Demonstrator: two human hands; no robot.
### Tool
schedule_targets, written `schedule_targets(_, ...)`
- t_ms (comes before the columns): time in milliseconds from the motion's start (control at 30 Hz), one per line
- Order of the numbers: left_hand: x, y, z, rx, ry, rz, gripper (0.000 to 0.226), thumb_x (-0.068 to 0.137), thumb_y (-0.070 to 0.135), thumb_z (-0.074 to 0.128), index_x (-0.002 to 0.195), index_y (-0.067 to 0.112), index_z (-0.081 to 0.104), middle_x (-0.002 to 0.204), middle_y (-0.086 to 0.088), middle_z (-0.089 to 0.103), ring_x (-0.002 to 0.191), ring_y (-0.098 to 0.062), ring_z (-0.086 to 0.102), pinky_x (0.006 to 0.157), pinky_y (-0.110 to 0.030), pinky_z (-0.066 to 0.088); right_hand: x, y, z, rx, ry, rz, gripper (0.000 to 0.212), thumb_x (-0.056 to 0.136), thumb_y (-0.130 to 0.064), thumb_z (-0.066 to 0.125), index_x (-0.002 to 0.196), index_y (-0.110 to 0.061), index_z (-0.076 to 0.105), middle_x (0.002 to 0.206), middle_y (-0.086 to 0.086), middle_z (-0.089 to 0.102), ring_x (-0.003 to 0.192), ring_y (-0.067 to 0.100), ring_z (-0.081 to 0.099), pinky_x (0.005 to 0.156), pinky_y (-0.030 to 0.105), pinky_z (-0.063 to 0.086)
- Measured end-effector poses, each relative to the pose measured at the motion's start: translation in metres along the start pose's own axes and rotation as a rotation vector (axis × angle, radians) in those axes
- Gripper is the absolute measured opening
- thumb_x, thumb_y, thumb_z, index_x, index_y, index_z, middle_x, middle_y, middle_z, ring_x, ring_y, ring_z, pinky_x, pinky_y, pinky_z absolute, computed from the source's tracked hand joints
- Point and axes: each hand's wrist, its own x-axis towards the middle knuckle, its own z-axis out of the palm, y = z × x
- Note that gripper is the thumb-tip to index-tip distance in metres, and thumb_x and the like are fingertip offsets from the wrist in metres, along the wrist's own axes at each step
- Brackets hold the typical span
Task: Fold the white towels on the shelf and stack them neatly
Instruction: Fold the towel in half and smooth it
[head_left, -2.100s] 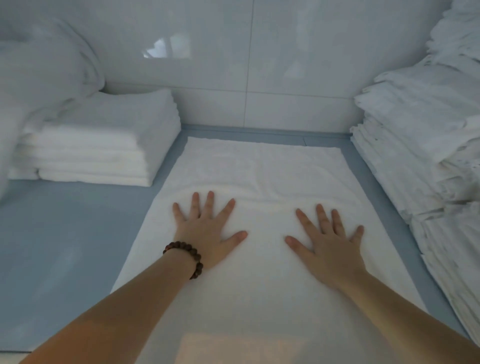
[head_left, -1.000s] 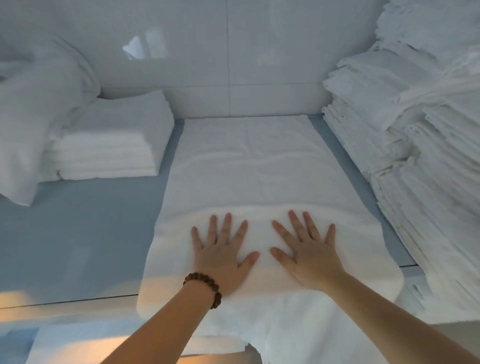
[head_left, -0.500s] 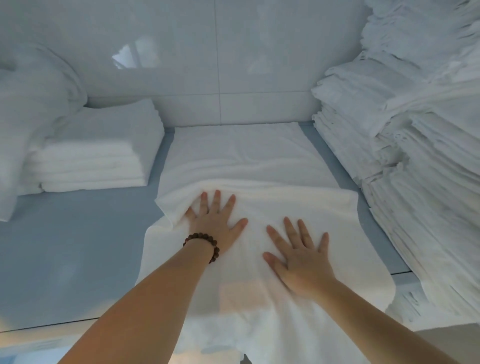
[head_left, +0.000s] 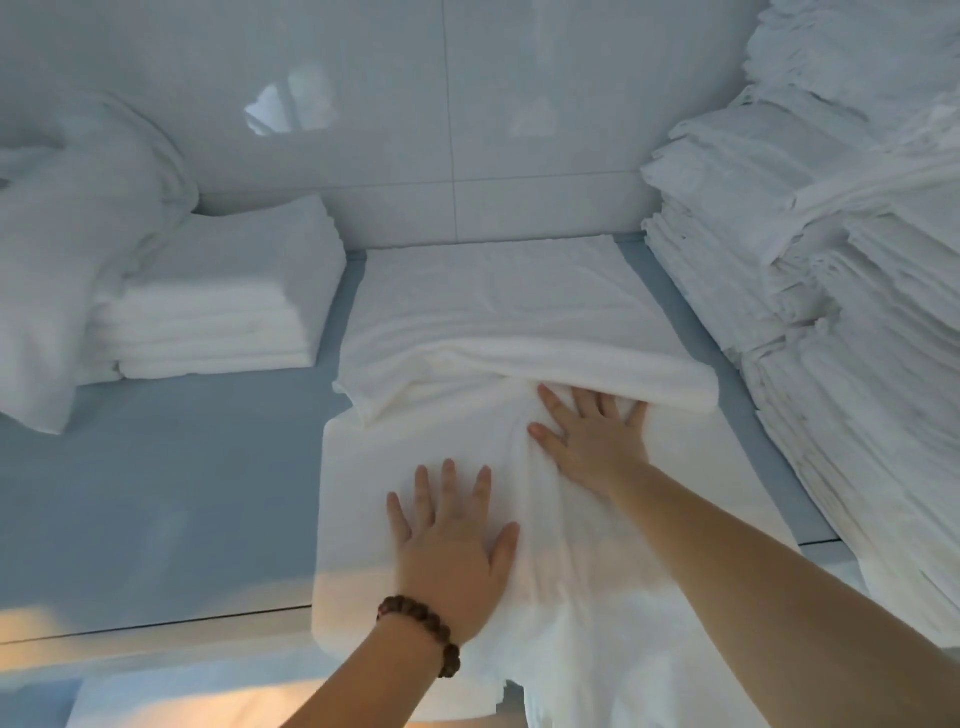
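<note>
A white towel (head_left: 498, 312) lies spread on the pale blue shelf (head_left: 156, 467), its near end hanging over the front edge. A raised fold (head_left: 571, 364) runs across its middle. My left hand (head_left: 452, 551), with a bead bracelet on the wrist, presses flat with spread fingers on the near part of the towel. Farther back, my right hand (head_left: 592, 436) lies flat with its fingertips tucked under the fold. A neat stack of folded towels (head_left: 218, 301) stands at the back left.
A tall, rough pile of white linen (head_left: 831, 260) fills the right side of the shelf. A loose heap of white cloth (head_left: 67, 249) lies at the far left. A glossy white tiled wall (head_left: 447, 114) closes the back. Bare shelf shows left of the towel.
The towel's middle has bunched into a fold that has moved toward the wall. My right hand has slid forward under it, and my left hand has drawn back toward the front edge.
</note>
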Motion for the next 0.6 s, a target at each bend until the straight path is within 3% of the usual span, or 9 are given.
schedule_targets(133,-0.007,0.0,0.008,-0.02,0.01,-0.044,0.086,0.071,0.067,-0.018,0.149,0.032,-0.006,0.158,-0.005,-0.013,0.143,-0.033,-0.016,0.114,-0.055,-0.005,-0.051,0.0,-0.003,0.107,0.02,-0.021,0.059,0.092,-0.063,0.01,0.145,-0.045,-0.009,0.158,-0.004,-0.015,0.144,0.021,-0.017,0.112,0.061,-0.002)
schedule_targets(267,-0.006,0.001,0.014,0.0,0.015,-0.042,0.085,0.07,0.072,-0.019,0.146,0.034,-0.018,0.155,-0.004,-0.022,0.141,-0.034,-0.023,0.112,-0.058,-0.011,-0.103,0.011,0.013,0.039,-0.045,0.0,0.067,0.079,-0.072,-0.004,0.142,-0.05,-0.015,0.155,-0.009,-0.023,0.142,0.02,-0.025,0.111,0.061,-0.01)
schedule_targets(600,0.061,-0.026,0.009,0.061,0.081,-0.022,0.078,0.081,0.075,0.001,0.147,0.036,-0.013,0.157,-0.002,-0.016,0.143,-0.033,-0.016,0.111,-0.061,-0.008,-0.034,0.025,0.015,-0.021,0.033,-0.049,0.065,0.082,-0.074,0.0,0.143,-0.051,-0.009,0.156,-0.01,-0.018,0.144,0.021,-0.018,0.109,0.065,-0.006)
